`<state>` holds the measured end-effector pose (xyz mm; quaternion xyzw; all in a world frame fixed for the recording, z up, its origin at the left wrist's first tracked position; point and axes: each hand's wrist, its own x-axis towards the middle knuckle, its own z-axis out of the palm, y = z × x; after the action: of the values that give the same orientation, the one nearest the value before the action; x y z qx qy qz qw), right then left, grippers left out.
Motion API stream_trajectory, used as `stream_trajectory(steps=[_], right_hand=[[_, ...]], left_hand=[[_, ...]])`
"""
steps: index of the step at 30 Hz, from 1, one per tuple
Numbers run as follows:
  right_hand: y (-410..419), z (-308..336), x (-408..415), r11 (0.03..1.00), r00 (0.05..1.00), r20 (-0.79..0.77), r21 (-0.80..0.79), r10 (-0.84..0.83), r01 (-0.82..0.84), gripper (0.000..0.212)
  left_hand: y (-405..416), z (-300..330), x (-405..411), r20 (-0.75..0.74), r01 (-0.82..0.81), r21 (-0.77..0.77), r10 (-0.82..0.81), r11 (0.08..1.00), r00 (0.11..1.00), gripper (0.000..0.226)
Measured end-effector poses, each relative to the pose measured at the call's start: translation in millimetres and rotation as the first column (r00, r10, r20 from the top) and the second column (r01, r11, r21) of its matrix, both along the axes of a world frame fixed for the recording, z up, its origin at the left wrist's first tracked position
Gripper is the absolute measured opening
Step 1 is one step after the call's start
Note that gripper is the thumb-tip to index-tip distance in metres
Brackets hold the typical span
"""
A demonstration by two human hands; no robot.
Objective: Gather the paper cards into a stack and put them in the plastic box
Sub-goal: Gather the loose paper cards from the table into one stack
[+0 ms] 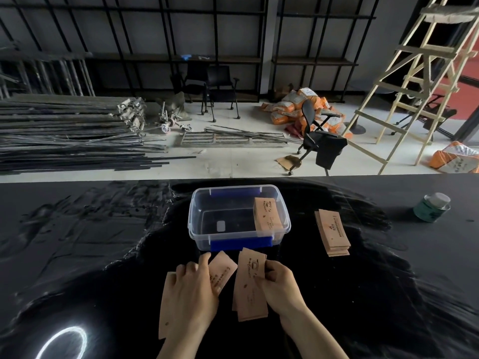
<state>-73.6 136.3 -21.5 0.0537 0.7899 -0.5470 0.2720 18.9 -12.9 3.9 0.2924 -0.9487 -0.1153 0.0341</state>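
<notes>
A clear plastic box point(197, 237) with blue latches stands on the black table, with a pile of tan paper cards point(267, 216) leaning in its right end. My right hand point(281, 286) grips a small stack of cards point(250, 288) just in front of the box. My left hand point(191, 291) lies flat, fingers spread, on loose cards point(223, 270) on the table; one more card point(166, 307) pokes out under its left side. Another stack of cards point(333, 233) rests to the right of the box.
A green tin with a pale lid point(431, 207) stands at the far right of the table. A bright ring of light point(62, 343) reflects at the near left. Beyond the table's far edge the floor holds chairs, metal poles, bags and a wooden ladder.
</notes>
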Motion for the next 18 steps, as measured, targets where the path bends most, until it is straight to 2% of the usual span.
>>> stream_trajectory(steps=[2, 3, 5, 7, 11, 16, 18], right_hand=[[0, 1, 0, 1.000, 1.000, 0.003, -0.007, -0.002, 0.002, 0.034], [0, 1, -1, 1.000, 1.000, 0.005, -0.011, -0.007, 0.007, 0.033], [-1, 1, -1, 0.999, 1.000, 0.012, -0.031, -0.027, 0.027, 0.028], [-4, 3, 1, 0.998, 0.998, 0.022, -0.038, -0.054, 0.055, 0.025], [-7, 5, 1, 0.997, 0.997, -0.027, 0.017, -0.071, 0.072, 0.026], [-5, 9, -1, 0.999, 0.999, 0.025, -0.011, -0.044, 0.044, 0.022], [-7, 10, -1, 0.999, 0.999, 0.021, -0.015, -0.038, 0.038, 0.021]], left_hand=[[2, 5, -3, -0.055, -0.036, 0.126, 0.043, 0.991, 0.998, 0.050], [2, 6, -6, -0.095, -0.060, 0.259, 0.087, 0.964, 0.992, 0.037], [7, 8, -13, -0.132, -0.092, 0.557, 0.197, 0.825, 0.971, 0.014], [10, 5, -19, -0.102, -0.108, 0.732, 0.265, 0.672, 0.959, 0.011], [13, -2, -20, -0.073, -0.087, 0.837, 0.267, 0.540, 0.961, 0.020], [12, -4, -18, -0.084, -0.050, 0.853, 0.232, 0.519, 0.969, 0.026], [11, -6, -15, -0.149, -0.008, 0.821, 0.226, 0.571, 0.963, 0.023]])
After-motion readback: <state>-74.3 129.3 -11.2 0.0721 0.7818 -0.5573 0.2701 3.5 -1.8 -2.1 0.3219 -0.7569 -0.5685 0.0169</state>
